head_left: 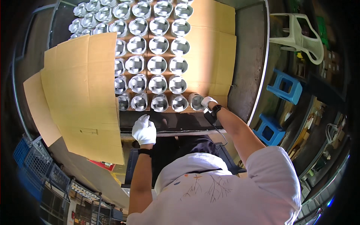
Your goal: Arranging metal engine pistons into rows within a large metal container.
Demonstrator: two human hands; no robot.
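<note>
Dark and pale-rimmed, a table (245, 67) is stretching toward twelve o'clock. A tan cardboard sheet (80, 78) is lying over its ten-o'clock side. Rows of silvery metal cups (157, 65) are standing toward twelve o'clock. A blue stool (295, 93) is standing near three o'clock. The white-gloved left hand (144, 129) is showing at the table's near edge, its fingers pressing together. The right hand (208, 101), gloved too, is touching the end cup (195, 101) from three o'clock; whether its fingers are pinching, I cannot tell. That cup is occupying the nearest row's three-o'clock end. A black strap (216, 108) is circling the right wrist.
</note>
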